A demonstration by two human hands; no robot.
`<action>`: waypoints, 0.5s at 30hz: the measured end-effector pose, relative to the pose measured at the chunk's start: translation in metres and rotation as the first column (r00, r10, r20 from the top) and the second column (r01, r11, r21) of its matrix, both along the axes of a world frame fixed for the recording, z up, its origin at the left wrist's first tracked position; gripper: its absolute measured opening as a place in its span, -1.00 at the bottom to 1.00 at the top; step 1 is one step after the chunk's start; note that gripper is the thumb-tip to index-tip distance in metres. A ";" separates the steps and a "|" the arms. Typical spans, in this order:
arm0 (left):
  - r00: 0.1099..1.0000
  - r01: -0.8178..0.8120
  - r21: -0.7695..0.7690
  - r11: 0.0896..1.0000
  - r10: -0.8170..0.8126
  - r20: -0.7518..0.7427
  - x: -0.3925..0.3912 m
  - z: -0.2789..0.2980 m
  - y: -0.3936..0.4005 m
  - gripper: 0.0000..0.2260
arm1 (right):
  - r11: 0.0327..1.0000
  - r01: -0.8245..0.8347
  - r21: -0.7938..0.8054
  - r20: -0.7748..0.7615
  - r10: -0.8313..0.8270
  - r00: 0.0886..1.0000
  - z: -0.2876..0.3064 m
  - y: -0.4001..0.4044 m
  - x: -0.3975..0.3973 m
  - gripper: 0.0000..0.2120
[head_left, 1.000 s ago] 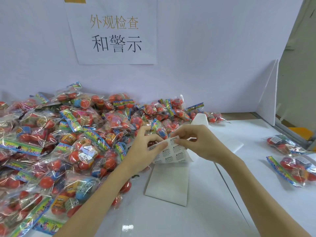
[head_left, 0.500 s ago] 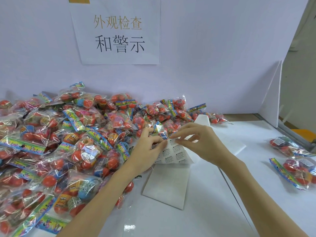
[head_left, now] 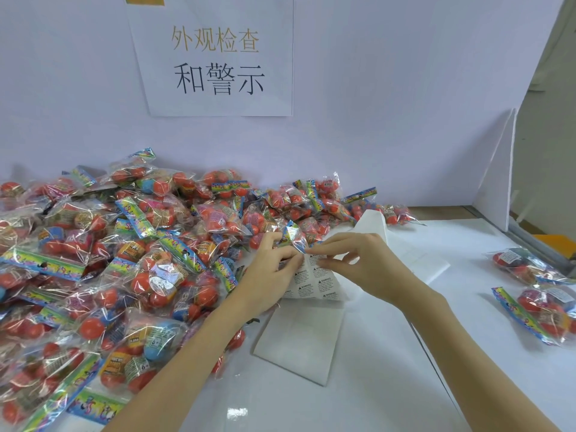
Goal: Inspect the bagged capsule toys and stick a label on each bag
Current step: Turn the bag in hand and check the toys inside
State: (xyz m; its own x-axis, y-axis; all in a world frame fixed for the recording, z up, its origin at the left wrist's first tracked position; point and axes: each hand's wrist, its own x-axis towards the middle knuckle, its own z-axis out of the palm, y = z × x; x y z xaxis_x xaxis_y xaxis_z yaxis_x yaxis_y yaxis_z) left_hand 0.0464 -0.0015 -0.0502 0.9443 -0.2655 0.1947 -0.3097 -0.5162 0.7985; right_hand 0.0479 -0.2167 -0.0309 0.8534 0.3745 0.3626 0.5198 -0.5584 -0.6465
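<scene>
Heaped across the left half of the white desk (head_left: 389, 385): a big pile of clear crinkly plastic bags (head_left: 131, 260), each holding red-orange capsule balls and a few blue ones under a rainbow-printed header strip; well apart at the right edge, two more such bags (head_left: 536, 291) lying flat, each with a small white label on it; on the wall behind, a white paper sign with Chinese characters (head_left: 215, 54).

Against half a second ago: pile, sign and right-hand bags unmoved; sheet raised a little higher off the desk, fingertips of both hands drawn closer together at its top corner.

Left hand (head_left: 274, 272) curled, thumb and fingers pinching the upper left edge of a white sheet of printed warning labels (head_left: 314, 282), knuckles against the pile; right hand (head_left: 364, 266) pinching at the same top corner with thumb and forefinger, other fingers loosely bent above; whether a single label is lifted, cannot tell; sheet held tilted between the hands, just above a blank white backing sheet (head_left: 299, 341) lying flat on the desk beside the pile.
</scene>
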 end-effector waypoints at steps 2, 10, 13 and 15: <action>1.000 0.006 0.010 1.000 -0.006 -0.003 0.001 -0.001 0.000 -0.73 | 0.999 -0.007 -0.032 0.019 0.007 1.000 -0.001 0.000 0.000 -0.73; 1.000 0.007 0.020 1.000 -0.006 -0.018 0.005 -0.004 0.000 -0.70 | 0.995 -0.026 -0.092 0.070 0.033 0.997 -0.001 -0.002 0.002 -0.73; 1.000 0.016 0.027 1.000 -0.016 -0.007 0.007 -0.006 0.001 -0.70 | 0.997 -0.002 -0.074 0.063 0.006 0.998 -0.001 -0.003 0.002 -0.72; 1.000 0.026 0.031 0.999 -0.026 0.002 0.007 -0.006 0.000 -0.69 | 0.997 0.000 -0.078 0.056 0.004 0.998 -0.001 -0.002 0.001 -0.67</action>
